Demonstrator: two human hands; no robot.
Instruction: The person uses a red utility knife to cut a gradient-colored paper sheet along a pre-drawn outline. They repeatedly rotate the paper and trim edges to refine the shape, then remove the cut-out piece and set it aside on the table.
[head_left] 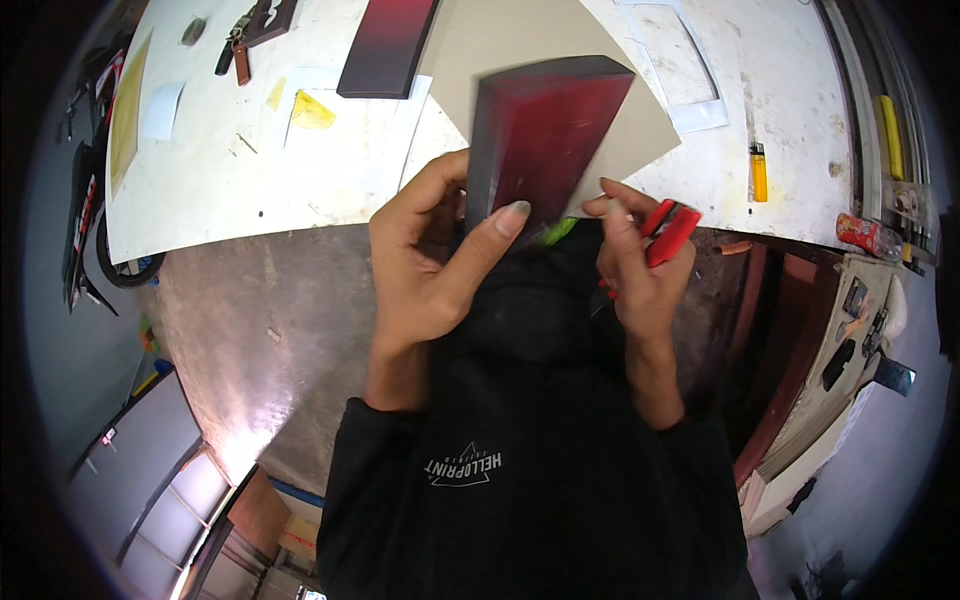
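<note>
Upright over the table's front edge is a glossy block-like piece (pixel 556 130), dark red fading to black, slightly blurred. My left hand (pixel 425 250) grips its lower left, thumb across the front face and fingers behind. Close to its lower right edge is my right hand (pixel 640 255), thumb and forefinger near each other. That hand is closed around a red-handled tool (pixel 672 235) with a black part; whether it is a cutter I cannot tell. A bright green bit (pixel 557 232) shows below the piece, between the hands.
On the white table (pixel 200 205) lie a grey-beige sheet (pixel 645 150), a similar red-black panel (pixel 388 50), yellow film scraps (pixel 313 111), keys (pixel 238 50), a white paper frame (pixel 705 115) and a yellow lighter (pixel 758 172). A red-labelled bottle (pixel 862 234) lies at the right edge.
</note>
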